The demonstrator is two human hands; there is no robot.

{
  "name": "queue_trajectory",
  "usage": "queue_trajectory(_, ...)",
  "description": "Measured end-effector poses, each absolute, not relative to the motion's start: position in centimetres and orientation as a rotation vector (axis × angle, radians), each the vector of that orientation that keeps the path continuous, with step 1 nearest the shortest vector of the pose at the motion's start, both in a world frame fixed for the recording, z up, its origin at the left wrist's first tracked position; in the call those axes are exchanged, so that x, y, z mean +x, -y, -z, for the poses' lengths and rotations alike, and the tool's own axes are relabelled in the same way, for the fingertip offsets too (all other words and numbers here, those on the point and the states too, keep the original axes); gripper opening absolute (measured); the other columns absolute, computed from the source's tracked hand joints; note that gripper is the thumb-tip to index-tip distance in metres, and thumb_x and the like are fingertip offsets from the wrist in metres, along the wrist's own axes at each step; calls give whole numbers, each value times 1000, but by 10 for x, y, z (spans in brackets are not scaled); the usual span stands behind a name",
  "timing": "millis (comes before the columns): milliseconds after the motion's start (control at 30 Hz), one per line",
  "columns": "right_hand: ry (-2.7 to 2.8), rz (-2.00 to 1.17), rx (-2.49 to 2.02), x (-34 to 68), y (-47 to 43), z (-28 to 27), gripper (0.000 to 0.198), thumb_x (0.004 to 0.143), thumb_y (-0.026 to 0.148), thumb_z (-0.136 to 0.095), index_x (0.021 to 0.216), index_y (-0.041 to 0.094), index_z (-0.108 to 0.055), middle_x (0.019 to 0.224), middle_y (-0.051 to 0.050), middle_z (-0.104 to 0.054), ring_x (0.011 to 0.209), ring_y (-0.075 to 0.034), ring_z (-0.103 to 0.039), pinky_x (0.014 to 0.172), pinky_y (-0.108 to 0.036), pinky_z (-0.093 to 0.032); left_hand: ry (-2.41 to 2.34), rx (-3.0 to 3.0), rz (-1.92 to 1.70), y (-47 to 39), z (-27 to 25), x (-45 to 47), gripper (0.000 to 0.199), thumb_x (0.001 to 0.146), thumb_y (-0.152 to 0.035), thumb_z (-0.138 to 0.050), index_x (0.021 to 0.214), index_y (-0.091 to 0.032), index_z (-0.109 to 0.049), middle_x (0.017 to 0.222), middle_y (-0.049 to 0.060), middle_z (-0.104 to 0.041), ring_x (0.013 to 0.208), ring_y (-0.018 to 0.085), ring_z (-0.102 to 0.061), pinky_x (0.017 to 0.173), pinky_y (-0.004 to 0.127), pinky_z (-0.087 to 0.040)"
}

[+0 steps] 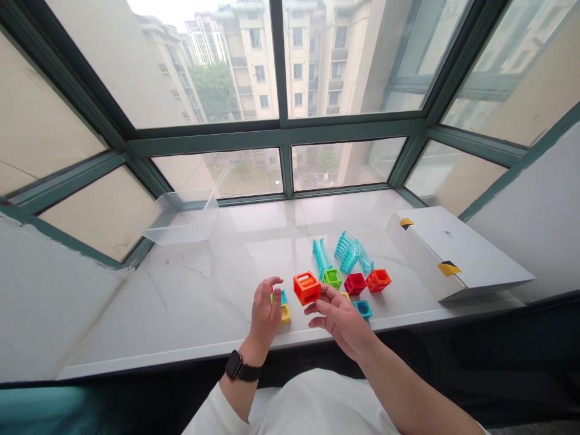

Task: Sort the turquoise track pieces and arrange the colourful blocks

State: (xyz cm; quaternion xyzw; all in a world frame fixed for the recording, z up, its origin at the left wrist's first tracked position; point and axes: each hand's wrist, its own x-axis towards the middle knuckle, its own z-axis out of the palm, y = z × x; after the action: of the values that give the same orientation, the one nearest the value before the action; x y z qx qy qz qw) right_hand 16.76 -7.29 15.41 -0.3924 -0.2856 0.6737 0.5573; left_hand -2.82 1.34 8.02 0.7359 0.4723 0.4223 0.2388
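Observation:
My right hand (pixel 338 317) pinches an orange hollow cube block (pixel 307 288) at its right side and holds it over the front of the sill. To its left, my left hand (pixel 266 309) has its fingers curved and apart from the thumb. Partly hidden behind that hand are a blue block (pixel 284 296), a yellow block (pixel 285 313) and bits of green and red. Right of the held cube sit a green block (pixel 332 278), a red block (pixel 354 284), another orange block (pixel 379 280) and a blue block with a round hole (pixel 363 309). A yellow block (pixel 345 296) is mostly covered by my right hand.
Behind the blocks lie a straight clear-teal track piece (pixel 321 258) and curved teal track pieces (pixel 348 252). A clear plastic bin (pixel 185 232) stands at the back left of the marbled sill (pixel 203 290). At the right, a white box (pixel 457 254) rests near the wall.

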Motion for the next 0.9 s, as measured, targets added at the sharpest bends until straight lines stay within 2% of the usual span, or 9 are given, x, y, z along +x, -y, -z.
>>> queue_trajectory(67,614,-1616,-877,169,74,-157,35,89,41,-79,118,26,-67,117,-5,-71,95,-18,-70,75,-29,-59,-1165,1946,-1251,5,-102,-25,31,109,-40,-38,133,-29,-55,135,11,-67,127,25,-62,110,45,-51)
queue_trajectory(233,570,-1699,-766,164,76,-158,36,93,42,-74,124,26,-67,114,-7,-71,92,-18,-69,73,-28,-57,-998,2105,-1296,32,-142,-18,31,104,-45,-54,132,-31,-56,146,12,-59,135,31,-58,112,51,-51)
queue_trajectory(367,558,-1723,-697,159,80,-158,34,93,39,-75,122,26,-68,110,-6,-71,90,-17,-67,75,-28,-56,-991,2180,-1292,34,-150,-13,30,99,-39,-65,127,-29,-60,136,12,-65,125,29,-64,107,48,-54)
queue_trajectory(500,620,-1672,-679,159,85,-160,32,93,34,-77,123,26,-69,114,-6,-71,96,-18,-66,80,-29,-55,-1004,2180,-1322,35,-150,-9,24,100,-32,-63,123,-24,-64,122,11,-70,111,26,-68,97,42,-58)
queue_trajectory(733,819,-1475,-765,160,86,-156,35,93,39,-78,125,28,-67,119,-7,-72,100,-21,-67,83,-34,-55,-908,2032,-1216,35,-155,-8,24,103,-29,-59,122,-24,-72,124,11,-70,116,25,-66,101,38,-54)
queue_trajectory(900,850,-1376,-829,160,83,-155,46,95,45,-76,136,31,-59,106,-4,-73,88,-18,-69,82,-35,-56,-810,1736,-1114,37,-161,-6,27,106,-35,-55,119,-23,-75,124,11,-71,116,25,-66,102,37,-51)
